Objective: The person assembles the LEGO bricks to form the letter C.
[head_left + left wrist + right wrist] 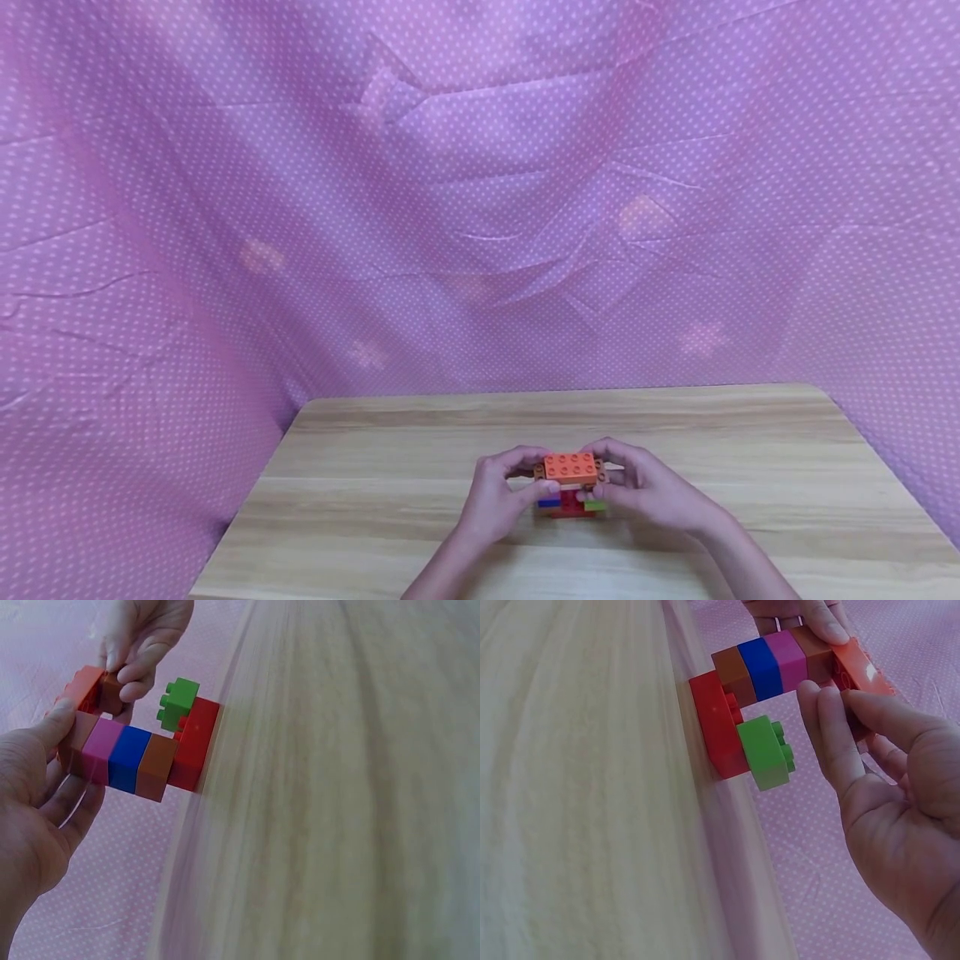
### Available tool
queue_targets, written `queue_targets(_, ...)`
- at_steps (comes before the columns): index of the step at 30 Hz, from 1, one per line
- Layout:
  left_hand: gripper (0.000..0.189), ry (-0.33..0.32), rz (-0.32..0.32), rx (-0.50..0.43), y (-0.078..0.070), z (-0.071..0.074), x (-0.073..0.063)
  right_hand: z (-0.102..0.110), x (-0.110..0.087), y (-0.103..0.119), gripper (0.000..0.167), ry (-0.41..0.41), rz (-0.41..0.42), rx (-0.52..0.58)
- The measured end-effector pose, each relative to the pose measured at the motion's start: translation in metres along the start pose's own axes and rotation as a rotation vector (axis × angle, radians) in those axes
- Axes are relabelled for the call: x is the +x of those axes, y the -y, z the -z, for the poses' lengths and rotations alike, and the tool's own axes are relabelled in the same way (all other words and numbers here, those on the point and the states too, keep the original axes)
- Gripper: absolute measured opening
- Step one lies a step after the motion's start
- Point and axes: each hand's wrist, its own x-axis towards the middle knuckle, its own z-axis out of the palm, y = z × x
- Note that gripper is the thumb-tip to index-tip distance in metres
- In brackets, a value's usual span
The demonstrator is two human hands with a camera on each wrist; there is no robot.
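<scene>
A red toy brick (573, 502) sits on the table and carries a column on its left: a brown brick (156, 769), a blue brick (127, 757), a pink brick (101, 754) and another brown brick (77, 742). A green brick (763, 754) stands on its right end. Across the column's top an orange brick (570, 467) reaches rightward, studs up. My left hand (495, 496) grips the column's top, thumb by the orange brick. My right hand (648, 487) pinches a brown brick (111, 694) beneath the orange brick's right end. A gap separates that brown brick from the green one.
The wooden table (375, 467) has rounded far corners. A pink polka-dot cloth (480, 208) hangs behind it and along both sides.
</scene>
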Motion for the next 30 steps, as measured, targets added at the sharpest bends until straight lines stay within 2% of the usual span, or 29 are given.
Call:
queue_targets(4, 0.038, 0.005, 0.006, -0.005, -0.0001, 0.0004, 0.0004, 0.0007, 0.0009, -0.0012, 0.041, 0.017, -0.006, 0.03)
queue_targets(14, 0.038, 0.008, 0.008, -0.008, -0.0009, 0.0013, 0.001, -0.0001, 0.0009, -0.0056, 0.041, 0.067, 0.029, 0.092)
queue_targets(23, 0.038, 0.015, 0.002, -0.018, -0.0011, 0.0024, 0.0005, -0.005, 0.003, -0.01, 0.041, 0.055, 0.064, 0.149)
queue_targets(30, 0.04, 0.025, 0.009, -0.015, -0.0037, 0.0037, 0.0011, -0.004, 0.0027, -0.0085, 0.042, 0.074, 0.04, 0.168)
